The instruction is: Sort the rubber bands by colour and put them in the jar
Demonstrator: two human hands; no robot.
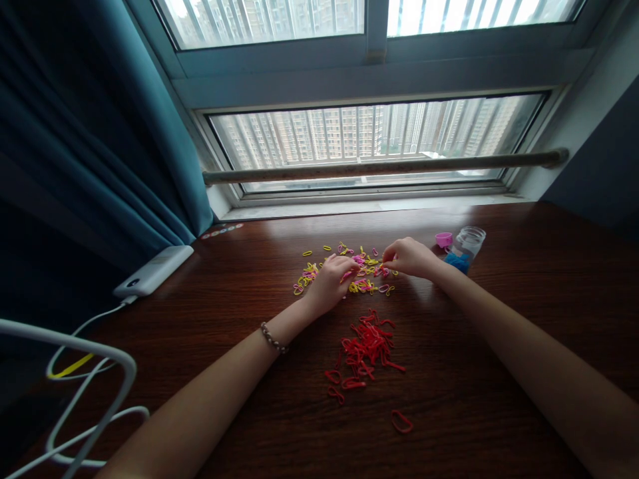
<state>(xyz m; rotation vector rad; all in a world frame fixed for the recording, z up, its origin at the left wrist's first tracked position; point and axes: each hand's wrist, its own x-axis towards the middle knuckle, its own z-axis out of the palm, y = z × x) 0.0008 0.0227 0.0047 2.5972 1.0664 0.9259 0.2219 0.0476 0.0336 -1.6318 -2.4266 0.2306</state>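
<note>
On the dark wooden table (499, 372), both hands reach into a scattered heap of yellow and pink rubber bands (349, 266). My left hand (332, 283) rests at the heap's near edge, fingers curled together, seemingly pinching a pink band. At the heap's right side my right hand (409, 257) has its fingertips pinched on a small band. Nearer to me lies a separate pile of red bands (367, 349), with one stray red band (402, 421) closer still. A beaded bracelet (273, 338) circles my left wrist.
A clear jar (466, 247) with blue bands inside lies beside my right hand, next to a pink lid (443, 239). A white power bank (152, 269) with white cables (84, 372) sits at the left. A teal curtain (100, 133) and a window sill (369, 203) border the table.
</note>
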